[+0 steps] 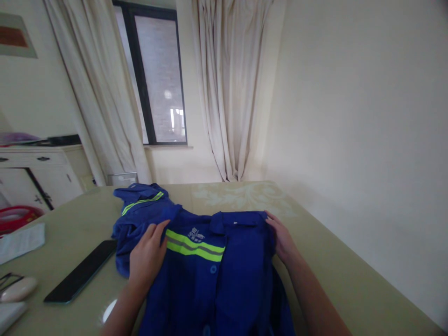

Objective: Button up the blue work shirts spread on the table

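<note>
A blue work jacket (241, 270) with a yellow-green reflective stripe, blue buttons and a small white print on the chest lies at the table's front, its collar toward the back. My left hand (149, 252) grips its shoulder edge on the left, thumb and fingers closed on the cloth. On the other side, my right hand (280, 235) holds the opposite shoulder, fingers partly hidden behind the fabric. Behind and left of the jacket lies more crumpled blue clothing (140, 212) with a similar stripe, close to my left hand.
The pale green table (336, 261) meets a wall on the right. At left lie a black flat device (82, 273), a paper sheet (23, 242), a pale rounded object (19, 289) and a red basin (19, 218). A white cabinet (58, 175) and curtains (231, 84) stand behind.
</note>
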`<action>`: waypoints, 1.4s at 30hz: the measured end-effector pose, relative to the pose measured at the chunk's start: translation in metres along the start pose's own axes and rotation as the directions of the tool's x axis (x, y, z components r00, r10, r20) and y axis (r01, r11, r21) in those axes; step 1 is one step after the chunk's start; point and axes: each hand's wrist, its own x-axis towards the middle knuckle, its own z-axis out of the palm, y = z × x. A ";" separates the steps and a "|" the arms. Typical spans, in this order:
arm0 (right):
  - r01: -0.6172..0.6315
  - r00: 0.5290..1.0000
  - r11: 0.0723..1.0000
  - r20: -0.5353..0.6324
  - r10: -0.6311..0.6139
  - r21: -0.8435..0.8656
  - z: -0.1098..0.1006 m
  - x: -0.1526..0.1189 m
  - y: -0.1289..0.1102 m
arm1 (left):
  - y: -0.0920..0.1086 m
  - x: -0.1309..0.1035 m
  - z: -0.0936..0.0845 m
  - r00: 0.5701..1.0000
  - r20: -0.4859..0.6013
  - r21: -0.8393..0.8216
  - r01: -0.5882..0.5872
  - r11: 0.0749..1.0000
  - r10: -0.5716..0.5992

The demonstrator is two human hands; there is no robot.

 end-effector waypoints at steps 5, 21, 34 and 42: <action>0.027 0.997 0.876 -0.049 -0.058 -0.481 -0.007 0.004 0.008 | -0.015 0.004 -0.001 0.988 -0.157 0.179 0.016 0.984 0.013; -0.118 0.788 0.986 0.615 0.023 0.114 0.055 -0.054 -0.017 | 0.081 -0.049 0.047 0.763 0.387 -0.428 -0.349 0.834 0.518; 0.206 0.976 0.776 0.186 -0.116 -0.596 0.020 -0.019 0.021 | 0.087 0.037 0.098 0.935 0.319 0.002 -0.165 0.986 0.156; 0.217 0.971 0.935 0.039 -0.237 0.282 0.013 -0.032 -0.035 | 0.085 0.052 0.095 0.968 0.202 -0.034 -0.145 0.989 0.149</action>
